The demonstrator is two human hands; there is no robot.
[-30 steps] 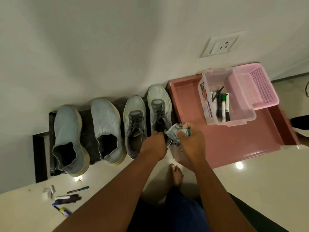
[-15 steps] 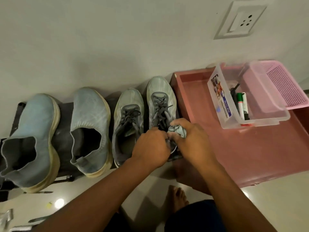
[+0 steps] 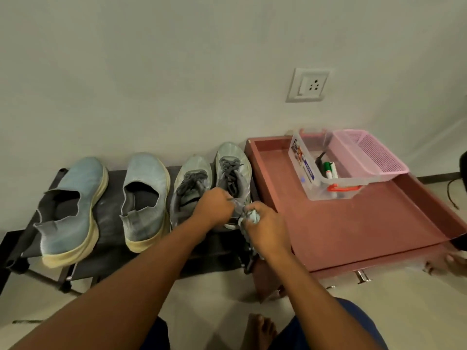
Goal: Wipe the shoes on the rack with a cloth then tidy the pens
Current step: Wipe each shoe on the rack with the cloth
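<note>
Several shoes stand in a row on a low black rack [image 3: 111,218]: two light blue slip-ons [image 3: 73,205] [image 3: 146,198] and two grey laced sneakers [image 3: 189,183] [image 3: 232,162]. My left hand [image 3: 214,208] grips the heel end of the rightmost sneaker. Beside it, my right hand [image 3: 262,223] holds a bunched grey cloth [image 3: 251,217] against that sneaker's heel. Pens and markers [image 3: 329,169] lie in a clear plastic box [image 3: 318,190] on the pink table.
A pink low table [image 3: 353,223] with raised edges stands right of the rack. On it, a pink mesh basket [image 3: 371,152] leans into the clear box. A wall socket [image 3: 309,84] is above. My bare foot [image 3: 260,329] is on the floor below.
The camera has dropped closer and tilted up, so the pens on the floor left the view. Both hands stay at the rightmost sneaker's heel with the cloth.
</note>
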